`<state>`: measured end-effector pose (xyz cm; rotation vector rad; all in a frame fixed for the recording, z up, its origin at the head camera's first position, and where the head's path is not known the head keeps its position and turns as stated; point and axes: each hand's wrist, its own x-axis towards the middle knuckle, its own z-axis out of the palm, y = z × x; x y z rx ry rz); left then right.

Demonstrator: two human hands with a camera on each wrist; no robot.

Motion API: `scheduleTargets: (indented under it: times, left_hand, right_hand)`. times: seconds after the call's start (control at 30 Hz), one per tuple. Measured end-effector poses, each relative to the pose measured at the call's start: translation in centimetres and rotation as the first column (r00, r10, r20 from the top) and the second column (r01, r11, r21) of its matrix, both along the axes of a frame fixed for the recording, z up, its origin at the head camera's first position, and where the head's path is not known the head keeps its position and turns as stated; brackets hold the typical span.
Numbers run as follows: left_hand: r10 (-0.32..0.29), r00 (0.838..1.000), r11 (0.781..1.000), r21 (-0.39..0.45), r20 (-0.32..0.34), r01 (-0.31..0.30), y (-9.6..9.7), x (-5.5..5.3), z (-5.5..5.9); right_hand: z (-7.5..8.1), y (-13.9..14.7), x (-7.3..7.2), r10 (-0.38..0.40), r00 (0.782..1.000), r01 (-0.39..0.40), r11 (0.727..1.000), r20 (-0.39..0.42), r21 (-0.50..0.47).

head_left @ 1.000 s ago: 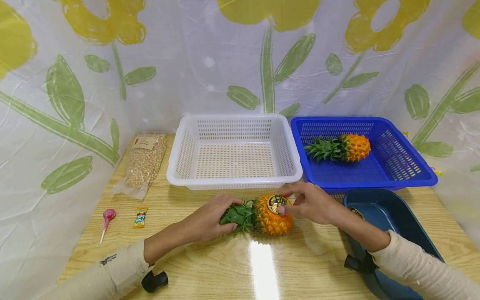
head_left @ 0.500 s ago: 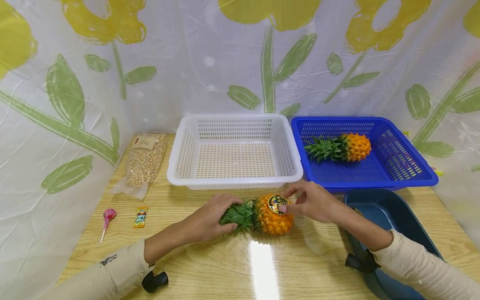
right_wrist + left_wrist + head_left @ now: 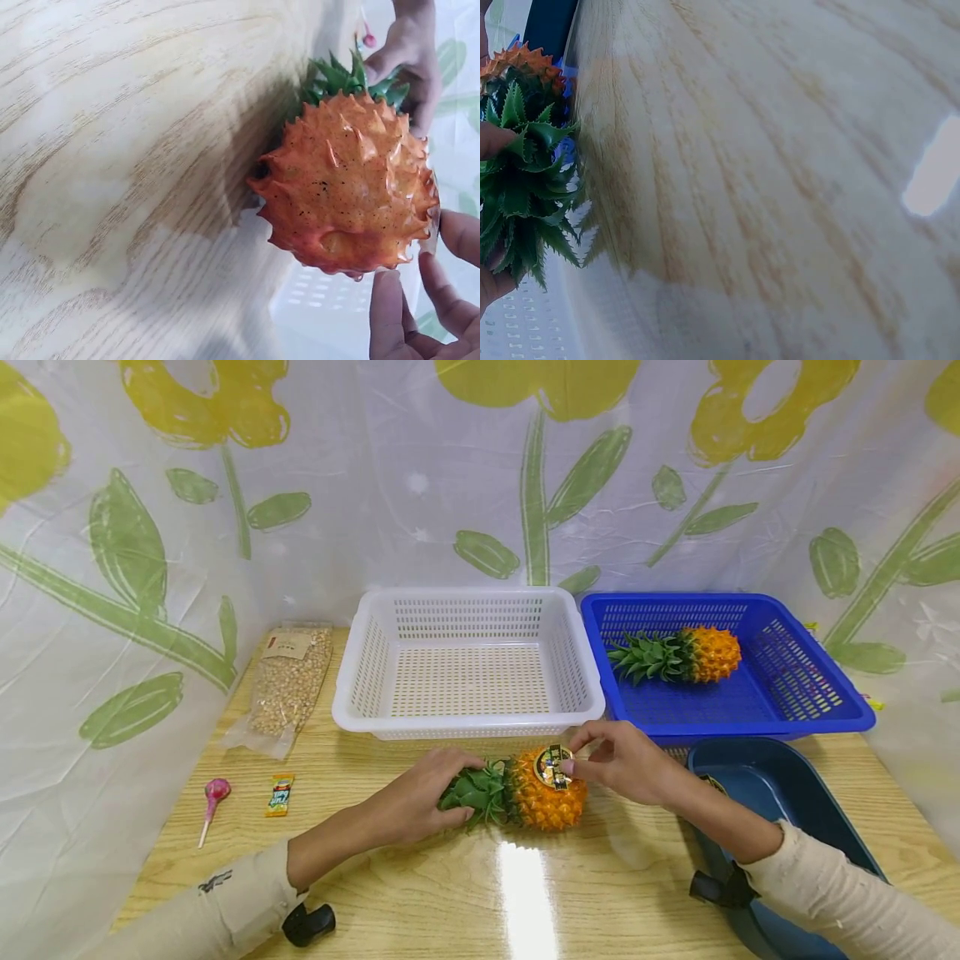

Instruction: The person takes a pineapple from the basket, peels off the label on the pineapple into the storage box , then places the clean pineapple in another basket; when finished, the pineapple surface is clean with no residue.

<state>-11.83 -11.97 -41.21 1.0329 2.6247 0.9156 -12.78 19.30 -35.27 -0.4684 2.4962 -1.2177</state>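
A small orange pineapple [image 3: 547,810] lies on its side on the table in the head view, its green leaf crown [image 3: 476,793] pointing left. My left hand [image 3: 431,793] grips the crown, with thumb and fingers on opposite sides of the leaves, as the left wrist view also shows. On the fruit's upper side is a round black-and-gold label [image 3: 552,767]. My right hand [image 3: 626,764] pinches the label's right edge between thumb and finger. In the right wrist view the label [image 3: 432,225] shows edge-on at the pineapple's side, and another fingertip [image 3: 387,289] is right at the fruit.
Behind stand a white basket [image 3: 468,722] and a blue basket [image 3: 750,727] holding another pineapple [image 3: 712,654]. A dark teal tray [image 3: 795,777] lies under my right forearm. On the left are a bag of grains [image 3: 288,685], a lollipop [image 3: 217,793] and a small candy packet [image 3: 280,795].
The label has turned on the pineapple, its printed band now running upright. My right hand has shifted up very slightly; my left hand and the pineapple stay in place.
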Motion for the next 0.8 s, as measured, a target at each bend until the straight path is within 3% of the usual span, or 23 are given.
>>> scheduleTargets:
  times: [0.53,0.8]
  left_hand:
    - [0.0,1.0,1.0,-0.008,0.006,0.0,-0.1,0.1,-0.2]
    - [0.001,1.0,1.0,-0.007,-0.001,-0.001,-0.1,0.0,-0.1]
  right_hand:
    - [0.7,0.0,0.3,0.037,0.999,-0.039,0.996,-0.032,-0.075]
    - [1.6,-0.1,0.8,0.065,0.998,-0.066,0.997,-0.024,-0.048]
